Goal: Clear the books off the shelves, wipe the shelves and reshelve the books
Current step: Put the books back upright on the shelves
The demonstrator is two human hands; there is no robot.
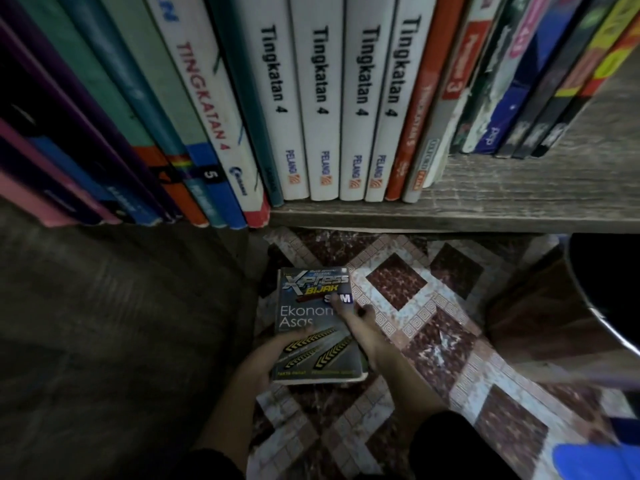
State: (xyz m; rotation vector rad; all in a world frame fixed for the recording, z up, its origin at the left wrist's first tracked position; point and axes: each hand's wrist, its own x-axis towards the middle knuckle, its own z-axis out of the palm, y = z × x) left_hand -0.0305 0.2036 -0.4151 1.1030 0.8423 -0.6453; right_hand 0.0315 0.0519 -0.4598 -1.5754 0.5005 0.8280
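Below, left hand (268, 358) and right hand (358, 329) gripping glossy rectangular paperback (306, 308), patterned tile floor (398, 282).

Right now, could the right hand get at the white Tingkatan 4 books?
Probably not yet: the right hand grips the Xpress book with the left hand. Otherwise nothing blocks the white Tingkatan 4 books.

Single view from a wide-angle camera worn on the person's head, facing forward and steeply down. The row of books (322, 109) on the shelf (519, 202) fills the upper half at close range, the spines fanning outward toward the frame edges, and the tiled floor (433, 341) lies farther off below. The left hand (268, 358) and right hand (360, 327), both gripping a paperback (313, 355), sit low at centre.
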